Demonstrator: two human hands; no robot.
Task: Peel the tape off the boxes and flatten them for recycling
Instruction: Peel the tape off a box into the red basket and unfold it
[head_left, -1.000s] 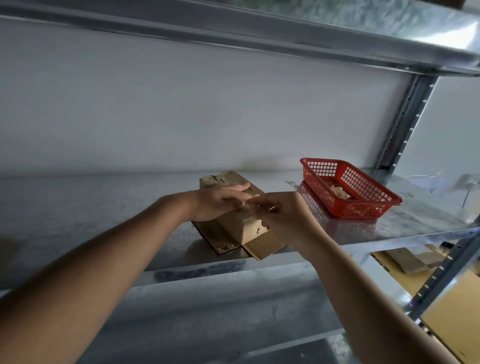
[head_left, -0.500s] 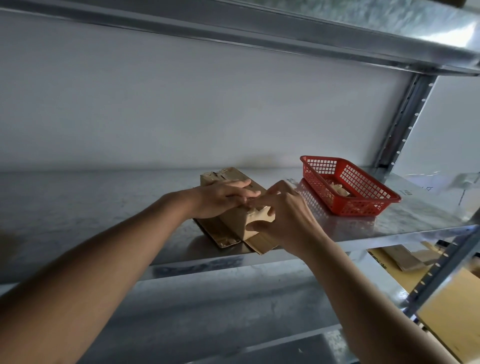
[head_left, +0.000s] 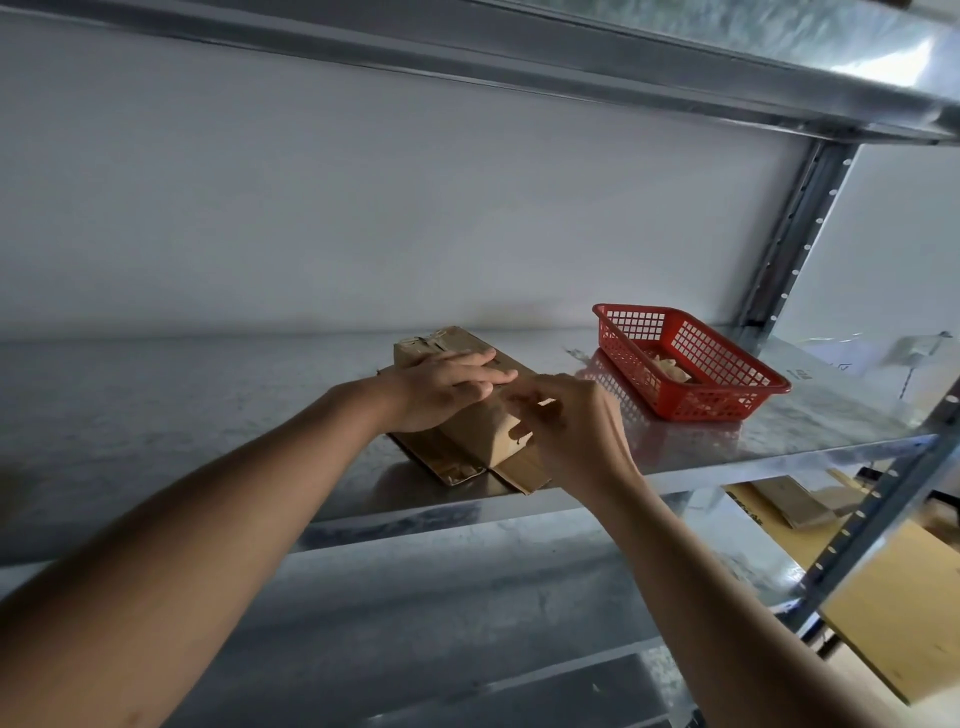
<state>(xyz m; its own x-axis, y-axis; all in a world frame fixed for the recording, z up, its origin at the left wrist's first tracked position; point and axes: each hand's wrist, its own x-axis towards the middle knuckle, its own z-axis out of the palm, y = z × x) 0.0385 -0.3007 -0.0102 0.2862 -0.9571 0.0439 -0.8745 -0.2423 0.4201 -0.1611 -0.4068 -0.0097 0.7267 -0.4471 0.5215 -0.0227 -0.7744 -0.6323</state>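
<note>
Two hands at one small cardboard box (head_left: 470, 434) on metal shelf (head_left: 208, 415), near front edge. Box atop two flattened cardboard pieces (head_left: 441, 462). Left hand (head_left: 441, 389) flat on box top, fingers straight and pressed together. Right hand (head_left: 571, 431) at box's near right corner, fingers curled in a pinch; whether tape is caught between them, cannot tell. One red basket (head_left: 696, 364) just right, holding crumpled scraps (head_left: 670, 368).

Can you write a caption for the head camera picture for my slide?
Left hand presses flat on a cardboard box on a metal shelf while the right hand picks at its near end, beside a red basket.
</note>
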